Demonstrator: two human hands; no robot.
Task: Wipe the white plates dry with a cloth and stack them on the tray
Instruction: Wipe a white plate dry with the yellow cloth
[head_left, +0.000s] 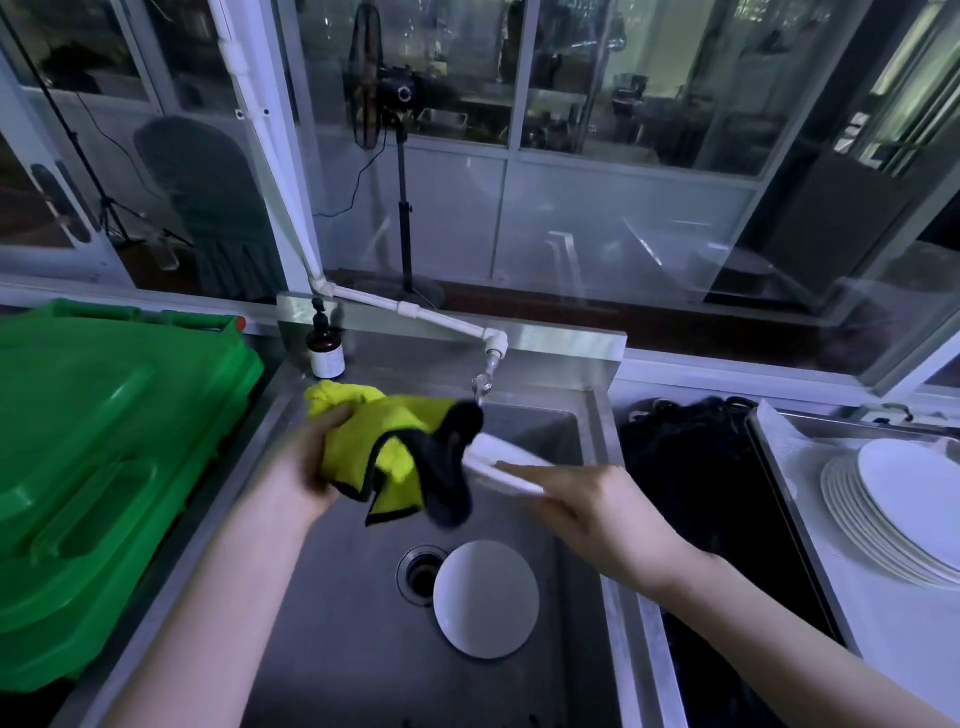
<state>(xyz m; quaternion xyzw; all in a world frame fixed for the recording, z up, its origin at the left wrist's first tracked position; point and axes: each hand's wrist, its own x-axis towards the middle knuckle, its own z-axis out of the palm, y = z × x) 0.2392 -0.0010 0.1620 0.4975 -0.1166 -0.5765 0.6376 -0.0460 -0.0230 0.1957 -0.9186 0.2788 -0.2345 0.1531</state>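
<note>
Over the steel sink my right hand holds a white plate by its rim, nearly edge-on to the camera. My left hand grips a yellow cloth with a black edge, and the cloth is wrapped over the plate's left end. Another white plate lies in the sink beside the drain. A stack of several white plates sits on the steel tray at the right.
A green plastic bin fills the left side. A brown soap bottle stands at the sink's back edge under the white pipe tap. A black mat or rack lies between sink and tray. Glass panels stand behind.
</note>
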